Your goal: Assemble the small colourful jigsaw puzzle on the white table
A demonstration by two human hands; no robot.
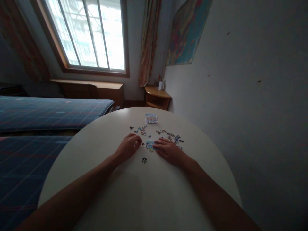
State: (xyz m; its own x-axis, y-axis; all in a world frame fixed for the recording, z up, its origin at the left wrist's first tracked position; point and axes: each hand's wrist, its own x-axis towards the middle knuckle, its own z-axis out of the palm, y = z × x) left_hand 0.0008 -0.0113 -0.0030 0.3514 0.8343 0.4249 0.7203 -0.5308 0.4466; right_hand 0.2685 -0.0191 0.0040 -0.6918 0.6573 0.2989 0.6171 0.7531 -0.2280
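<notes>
Head view is showing the blue puzzle patch [149, 144] lying flat between your two sets of fingertips, its right edge running under your right fingers. A small dark piece [142, 143] is sitting right at your left fingertips, just beside the patch, and a yellowish piece [151, 150] is lying on the near side of the patch, close to your right fingertips.

If your right hand [170, 151] is pressing unevenly or dragging sideways, the patch could be sliding or splitting, since nothing else appears to be pinning it. Your right fingers could also be sweeping the loose pieces [176, 138] beyond them out of place, and something as small as the dark piece could easily be slipping.

Your left hand [130, 144] is curling inward, thumb and forefinger coming close together at the dark piece; you cannot tell from here whether they are pinching it or only touching it. Your right hand is lying palm down, fingers loosely extended, clenching nothing. Both forearms are reaching in over the white table [115, 192], while a picture packet [151, 118] is lying well beyond your fingers.
</notes>
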